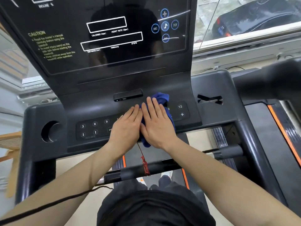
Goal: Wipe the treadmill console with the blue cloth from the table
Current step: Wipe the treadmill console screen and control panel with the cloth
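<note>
Your right hand (156,126) and left hand (126,128) lie flat, fingers straight, pressing the blue cloth (160,97) onto the console (97,101) button strip (soft, light, bunches easily); press on its middle so it slides without rolling

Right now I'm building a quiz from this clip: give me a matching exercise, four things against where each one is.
Things:
1. blue cloth
2. round cup holder
3. music buttons
4. red cord

Places:
A. upper right of the screen
B. hanging below the console
C. under the right hand
D. left end of the console

Pairs: 1-C, 2-D, 3-A, 4-B
</note>
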